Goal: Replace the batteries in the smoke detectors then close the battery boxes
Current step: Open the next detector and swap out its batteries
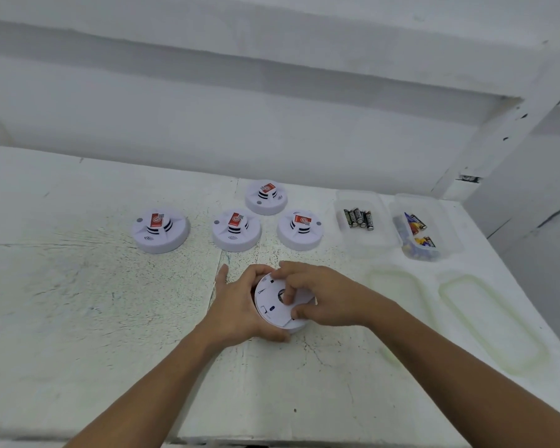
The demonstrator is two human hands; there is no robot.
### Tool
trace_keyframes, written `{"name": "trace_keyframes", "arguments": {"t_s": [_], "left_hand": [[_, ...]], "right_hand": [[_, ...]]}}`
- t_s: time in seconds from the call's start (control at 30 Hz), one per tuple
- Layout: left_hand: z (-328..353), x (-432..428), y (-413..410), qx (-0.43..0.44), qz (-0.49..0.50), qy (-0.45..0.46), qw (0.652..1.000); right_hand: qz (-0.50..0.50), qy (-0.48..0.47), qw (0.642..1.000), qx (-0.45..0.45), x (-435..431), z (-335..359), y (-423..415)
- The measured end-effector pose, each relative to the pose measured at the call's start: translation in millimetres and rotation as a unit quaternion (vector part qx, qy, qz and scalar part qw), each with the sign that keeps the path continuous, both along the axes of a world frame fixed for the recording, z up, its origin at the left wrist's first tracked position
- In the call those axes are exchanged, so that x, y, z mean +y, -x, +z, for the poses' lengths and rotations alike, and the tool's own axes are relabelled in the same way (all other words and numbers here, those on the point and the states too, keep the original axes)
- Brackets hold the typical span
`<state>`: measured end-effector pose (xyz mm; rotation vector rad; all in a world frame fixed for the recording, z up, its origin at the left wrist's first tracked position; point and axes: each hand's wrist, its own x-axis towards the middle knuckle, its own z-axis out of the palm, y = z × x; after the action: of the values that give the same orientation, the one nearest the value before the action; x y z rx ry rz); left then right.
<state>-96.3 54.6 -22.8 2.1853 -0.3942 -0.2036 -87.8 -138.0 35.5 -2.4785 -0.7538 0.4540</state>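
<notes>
Inverted smoke detector [274,303] at the near centre of the bench [78,302], tilted with its base towards the viewer. The left hand [240,310] cups the rim in a closed grip. The right hand [320,295] pinches at the middle of the base, presumably the battery cover. The shell appears light, rigid and smooth, so it is best steadied by the rim, with gentle force on the thin cover. Four other detectors [236,229] and loose batteries [359,218] lie farther off.

Both forearms reach forward, converging. Left hand [240,307] cups smoke detector [267,302] rim; right hand [320,295] fingers curled, pinching its face.
</notes>
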Motion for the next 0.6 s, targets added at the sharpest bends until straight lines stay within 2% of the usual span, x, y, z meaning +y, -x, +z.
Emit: {"name": "trace_keyframes", "arguments": {"t_s": [0.17, 0.4, 0.5, 0.6], "left_hand": [[-2, 0, 1, -0.001, 0.015, -0.009, 1.000], [2, 1, 3, 0.004, 0.024, -0.008, 1.000], [4, 0, 6, -0.010, 0.026, -0.004, 1.000], [4, 0, 8, -0.019, 0.030, -0.002, 0.999]], "right_hand": [[0.004, 0.046, 0.999, 0.004, 9, 11, -7], [-0.027, 0.009, 0.999, -0.041, 11, 12, 4], [-0.126, -0.080, 0.988, -0.043, 10, 4, 10], [-0.297, -0.175, 0.936, -0.065, 6, -8, 12]]}}
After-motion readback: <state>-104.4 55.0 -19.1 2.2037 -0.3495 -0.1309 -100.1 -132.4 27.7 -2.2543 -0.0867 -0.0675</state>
